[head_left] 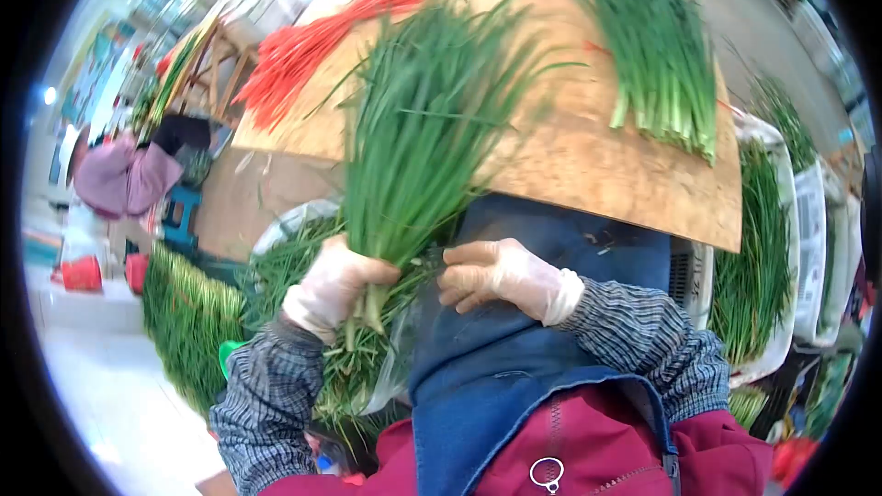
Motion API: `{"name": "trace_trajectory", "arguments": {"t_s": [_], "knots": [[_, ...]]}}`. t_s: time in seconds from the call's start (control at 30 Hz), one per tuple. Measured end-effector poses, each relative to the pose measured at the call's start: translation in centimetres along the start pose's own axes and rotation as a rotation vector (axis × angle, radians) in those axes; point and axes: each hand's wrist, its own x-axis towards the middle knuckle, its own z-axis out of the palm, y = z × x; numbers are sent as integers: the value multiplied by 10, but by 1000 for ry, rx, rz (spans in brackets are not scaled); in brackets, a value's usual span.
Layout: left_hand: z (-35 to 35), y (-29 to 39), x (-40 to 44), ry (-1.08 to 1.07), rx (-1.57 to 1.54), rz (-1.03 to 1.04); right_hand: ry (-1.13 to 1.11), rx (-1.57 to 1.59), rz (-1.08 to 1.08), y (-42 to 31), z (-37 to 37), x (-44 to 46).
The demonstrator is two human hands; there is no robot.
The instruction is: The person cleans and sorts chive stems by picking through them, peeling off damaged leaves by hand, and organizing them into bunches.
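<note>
My left hand, in a thin whitish glove, is wrapped around the lower stems of a large bunch of garlic chives. The bunch stands fanned out above the fist, its leaf tips blurred and reaching over the board. The pale stem ends poke out below my fingers. My right hand, gloved too, is just right of the bunch above the blue apron. Its fingers are loosely bent and apart, with nothing visible in them. Beneath my left hand lies a heap of loose chives and trimmings with clear plastic around it.
A wooden board bears a bundle of red strips at left and another chive bunch at right. White crates with greens flank the right side. More chives stand at left. A person in purple is farther back.
</note>
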Motion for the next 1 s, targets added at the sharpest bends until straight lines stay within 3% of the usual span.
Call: {"name": "trace_trajectory", "arguments": {"t_s": [0.03,0.1,0.13,0.2,0.27,0.33,0.43,0.6,0.67,0.8,0.87,0.9,0.93,1.0], "knots": [[-5,-20,2,-16,-15,91,-26,26,-8,7,3,16],[-10,-30,-9,-58,-36,72,-32,71,-14,9,11,34],[-12,-38,-14,-72,-38,81,-39,287,-122,21,11,46],[-20,-57,-16,-138,187,100,-47,460,-234,20,15,60],[-24,-71,-19,-251,38,77,25,609,-327,21,17,79],[-26,-74,-15,-237,40,66,34,762,-281,19,22,90],[-30,-68,1,-216,-35,124,21,739,-293,15,30,97],[-28,-17,13,-32,-280,292,62,509,-424,-20,58,91],[-31,17,11,23,-274,498,83,437,-513,-61,75,78],[-46,91,12,36,-120,832,6,-63,-784,-145,79,63],[-47,123,15,81,-78,1004,110,-459,-978,-185,80,49],[-51,142,23,140,14,1103,59,-398,-1008,-205,83,48],[-46,155,24,73,-109,1085,6,-338,-1038,-222,87,46],[-44,179,29,104,-74,1207,66,-402,-1055,-246,87,42]]}}
